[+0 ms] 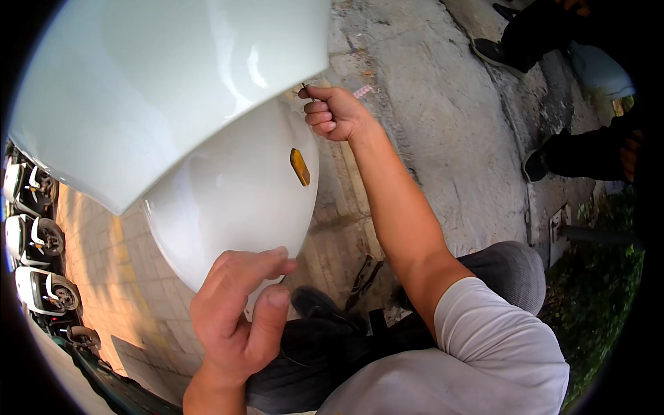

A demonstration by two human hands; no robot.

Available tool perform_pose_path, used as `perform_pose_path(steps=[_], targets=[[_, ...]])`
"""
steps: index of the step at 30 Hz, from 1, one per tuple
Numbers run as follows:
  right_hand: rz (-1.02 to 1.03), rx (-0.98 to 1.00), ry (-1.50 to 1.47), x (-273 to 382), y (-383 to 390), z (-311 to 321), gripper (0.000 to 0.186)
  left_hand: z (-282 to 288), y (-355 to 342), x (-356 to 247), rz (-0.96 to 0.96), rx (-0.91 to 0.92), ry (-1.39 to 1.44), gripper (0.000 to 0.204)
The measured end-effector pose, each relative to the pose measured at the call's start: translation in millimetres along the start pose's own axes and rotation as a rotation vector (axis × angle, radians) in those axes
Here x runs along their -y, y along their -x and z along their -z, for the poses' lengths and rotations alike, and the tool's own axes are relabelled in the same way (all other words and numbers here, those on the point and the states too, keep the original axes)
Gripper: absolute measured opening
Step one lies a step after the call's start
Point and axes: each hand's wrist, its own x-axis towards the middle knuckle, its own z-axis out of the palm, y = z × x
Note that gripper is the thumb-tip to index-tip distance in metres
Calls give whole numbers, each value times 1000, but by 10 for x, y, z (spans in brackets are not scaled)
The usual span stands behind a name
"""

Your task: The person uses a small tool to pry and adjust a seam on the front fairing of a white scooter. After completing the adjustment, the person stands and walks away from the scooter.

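My right hand reaches out to the lower edge of a large glossy white panel, its fingers closed on a small thin dark piece, too small to identify. Beneath it is a curved white body panel with an amber oblong reflector. My left hand is at the lower panel's bottom end, fingers loosely bent and apart from the thumb; whether its fingertips touch the panel I cannot tell.
Parked white scooters line the left side on paving. Two dark-clad people's legs stand at upper right on rough concrete. Dark objects lie by my feet. Greenery borders the lower right.
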Motion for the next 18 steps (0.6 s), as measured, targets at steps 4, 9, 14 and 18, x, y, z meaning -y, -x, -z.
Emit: perform_pose_path(steps=[4,9,14,18], targets=[[501,-537,881,-182,-57,-179,20,-34,-34,-5,15,1,9,20],[781,-947,1412,-436,-31,-392,22,-35,-9,-21,28,5,20,20],[755,-660,1024,-305,-221,-91,19,11,38,-20,30,-16,12,21],[32,-70,79,-25,-13,-47,13,48,52,-7,38,-34,8,22]])
